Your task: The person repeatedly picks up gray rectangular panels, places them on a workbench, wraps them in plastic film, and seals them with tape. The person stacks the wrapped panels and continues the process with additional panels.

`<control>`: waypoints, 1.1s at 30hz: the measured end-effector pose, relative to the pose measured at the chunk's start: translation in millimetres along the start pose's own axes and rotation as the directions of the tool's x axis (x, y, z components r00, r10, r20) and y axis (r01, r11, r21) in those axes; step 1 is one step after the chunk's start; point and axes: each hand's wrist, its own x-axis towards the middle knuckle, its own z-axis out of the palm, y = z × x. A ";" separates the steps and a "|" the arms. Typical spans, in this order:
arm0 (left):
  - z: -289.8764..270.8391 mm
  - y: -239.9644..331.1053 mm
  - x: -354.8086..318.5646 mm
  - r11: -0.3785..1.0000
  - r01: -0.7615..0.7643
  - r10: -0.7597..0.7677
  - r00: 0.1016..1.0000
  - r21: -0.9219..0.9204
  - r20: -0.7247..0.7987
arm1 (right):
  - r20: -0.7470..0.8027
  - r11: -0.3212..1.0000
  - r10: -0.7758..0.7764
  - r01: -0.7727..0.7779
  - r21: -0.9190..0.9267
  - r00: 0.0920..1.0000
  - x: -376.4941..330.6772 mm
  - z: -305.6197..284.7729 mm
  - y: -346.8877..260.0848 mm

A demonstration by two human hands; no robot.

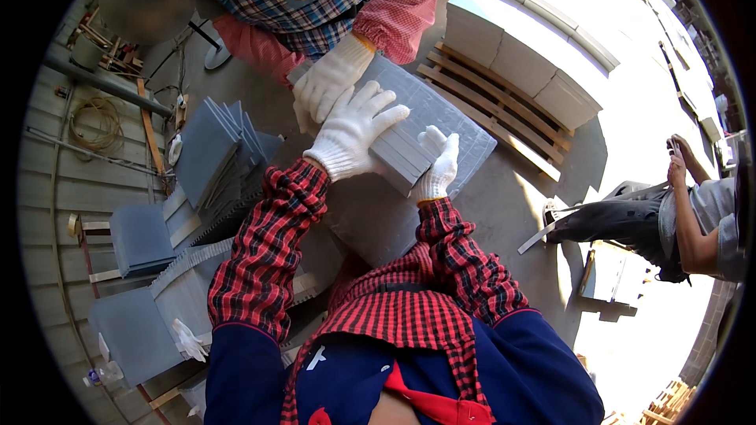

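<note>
Left hand (pixel 350 138), gloved, fingers spread flat on a wrapped stack of grey tiles (pixel 425 130); right hand (pixel 439 167) clamps the stack's near end. A co-worker's gloved hand (pixel 331 79) holds its far end. More tiles (pixel 209 149) lean at left.

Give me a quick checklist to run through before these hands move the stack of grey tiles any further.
1. Left hand gloved and flat on top of the wrapped tile stack: ok.
2. Right hand gripping the stack's near edge: ok.
3. Co-worker's gloved hand on the stack's far end: ok, but fingers lie close to the left hand.
4. Wrapping intact around the tiles: cannot tell.
5. Wooden pallet beside the stack free on its near slats: ok.
6. Loose tiles leaning to the left, apart from the stack: ok.
</note>
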 end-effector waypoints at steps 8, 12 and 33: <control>-7.7 3.2 6.2 0.998 -0.050 0.049 0.999 -0.040 -0.016 | 0.123 0.945 -0.091 0.125 -0.304 0.988 4.3 -4.9 -13.2; -9.0 0.8 3.5 0.997 -0.063 0.062 0.998 -0.050 -0.027 | 0.561 0.530 -0.290 0.618 -0.580 0.776 -39.2 10.8 -56.4; 19.8 73.9 -138.9 0.718 0.268 -0.584 0.733 -0.642 -0.348 | 0.882 -0.501 0.175 0.811 -0.303 0.437 -89.5 43.5 -65.5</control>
